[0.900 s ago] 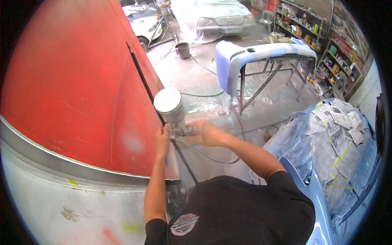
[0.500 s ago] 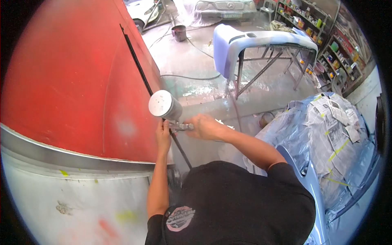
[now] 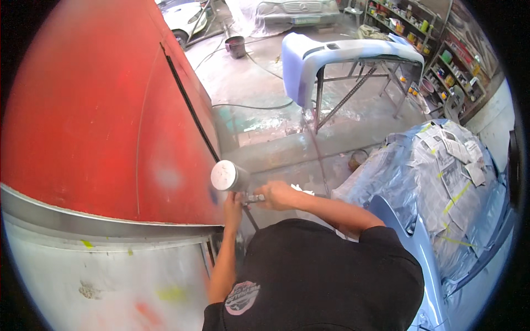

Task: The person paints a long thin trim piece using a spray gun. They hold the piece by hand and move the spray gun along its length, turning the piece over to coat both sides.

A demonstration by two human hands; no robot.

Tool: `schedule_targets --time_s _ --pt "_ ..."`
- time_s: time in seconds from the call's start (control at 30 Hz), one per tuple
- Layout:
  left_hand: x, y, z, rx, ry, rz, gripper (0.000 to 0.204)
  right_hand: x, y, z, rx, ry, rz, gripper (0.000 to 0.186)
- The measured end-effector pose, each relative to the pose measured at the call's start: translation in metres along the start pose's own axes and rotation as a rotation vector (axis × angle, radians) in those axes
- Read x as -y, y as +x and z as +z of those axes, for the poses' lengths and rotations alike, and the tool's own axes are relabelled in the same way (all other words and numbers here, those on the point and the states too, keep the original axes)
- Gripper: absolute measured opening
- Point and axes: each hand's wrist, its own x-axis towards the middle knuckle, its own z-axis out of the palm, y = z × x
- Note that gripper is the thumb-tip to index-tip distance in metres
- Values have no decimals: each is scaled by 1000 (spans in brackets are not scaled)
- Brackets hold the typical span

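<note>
left hand [image 3: 232,214] and right hand [image 3: 280,196] both closed on a spray gun [image 3: 236,177] — its handle hidden

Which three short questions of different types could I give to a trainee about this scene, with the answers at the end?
1. True or false: the spray gun lies on the floor, away from both hands.
2. What is the bumper resting on? A) a bucket; B) a metal stand; C) a plastic chair.
3. Fill in: at right, translucent sheeting is seen together with sheets of ____.

Key:
1. False: the right hand holds the spray gun, with the left hand at it.
2. B.
3. Newspaper.
</note>
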Motion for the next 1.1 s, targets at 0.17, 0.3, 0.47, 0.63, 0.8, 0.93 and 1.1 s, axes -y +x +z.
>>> schedule_targets --time_s 0.17,0.3,0.47,0.63,0.8,0.93,1.1 --pt "40 -9 -14 44 82 -27 28 -7 -7 18 39 24 -2 33" --pt "32 -25 -2 65 -12 -80 24 -18 -10 38 87 52 22 29" --pt "60 -39 -12 126 50 -105 22 -25 -18 51 126 92 18 31" --pt "56 -53 -5 96 2 -157 22 -31 -20 64 155 70 20 36" --pt "46 -59 -4 107 27 -226 18 -34 -23 72 162 70 -14 38" --pt "114 -61 -29 131 269 -134 21 -38 -24 77 229 46 15 38" --pt "122 -71 -29 221 507 -111 25 -34 -29 76 188 95 11 38"
